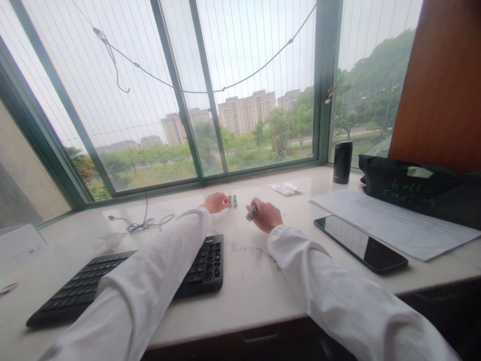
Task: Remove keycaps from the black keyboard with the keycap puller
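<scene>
**Landmark:** black keyboard (pixel 203 265), on white marble-look table (pixel 248 301), nr front edge; all places below given from kbd.

**L hand (pixel 216 203):** above kbd's far edge, fingers curled down, back of hand up; open or shut can't tell, nothing visible in grip.

**R hand (pixel 265 215):** beyond kbd's R end, closed round small grey metal object (pixel 251 212), one end sticking out twd L hand; exact kind too small to tell.

**Small grey blocks (pixel 232 200):** approx 2, upright, beyond kbd, btwn both hands, just beside L fingertips; contact can't tell.

**Sleeves:** white sleeves (pixel 150 265) on both arms; L one lying across kbd.

**L of kbd:** thin black cable (pixel 145 224), loosely coiled, nr window sill; white box (pixel 18 248) at far L.

**R of kbd:** black smartphone (pixel 361 243), screen up, next to white paper sheet (pixel 398 220); black bag (pixel 398 188) w/ green lettering behind sheet; black cylindrical flask (pixel 342 162) upright by window.

**Beyond kbd:** printed card (pixel 284 188), flat on table, well past R hand.

**Background:** green-framed window (pixel 255 90) w/ thin security wires, trees and apartment blocks outside; brown wood panel (pixel 439 85) at R.
</scene>
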A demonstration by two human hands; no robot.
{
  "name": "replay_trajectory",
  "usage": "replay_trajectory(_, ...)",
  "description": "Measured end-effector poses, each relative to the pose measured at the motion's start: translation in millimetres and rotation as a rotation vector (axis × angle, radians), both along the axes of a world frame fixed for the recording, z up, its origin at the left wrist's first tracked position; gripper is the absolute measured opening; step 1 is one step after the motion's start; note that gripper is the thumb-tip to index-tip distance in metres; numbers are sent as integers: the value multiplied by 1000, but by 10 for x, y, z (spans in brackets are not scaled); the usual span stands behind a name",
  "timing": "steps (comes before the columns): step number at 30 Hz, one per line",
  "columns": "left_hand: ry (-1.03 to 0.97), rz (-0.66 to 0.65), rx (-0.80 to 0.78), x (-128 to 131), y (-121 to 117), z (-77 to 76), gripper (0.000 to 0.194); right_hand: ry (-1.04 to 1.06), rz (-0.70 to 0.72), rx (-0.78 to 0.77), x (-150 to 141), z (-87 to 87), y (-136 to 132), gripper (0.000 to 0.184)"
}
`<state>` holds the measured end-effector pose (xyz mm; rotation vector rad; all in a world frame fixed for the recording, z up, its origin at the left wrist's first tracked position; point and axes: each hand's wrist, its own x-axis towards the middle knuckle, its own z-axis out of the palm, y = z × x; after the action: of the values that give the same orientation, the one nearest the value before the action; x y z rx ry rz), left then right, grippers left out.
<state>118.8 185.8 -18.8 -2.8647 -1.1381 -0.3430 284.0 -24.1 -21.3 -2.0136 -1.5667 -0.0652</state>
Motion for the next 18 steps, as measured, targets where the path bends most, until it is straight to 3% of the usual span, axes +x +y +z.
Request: replay_trajectory(18, 106, 73, 17, 3, -75, 26, 29, 4, 4, -2, -8, 21, -17, 29)
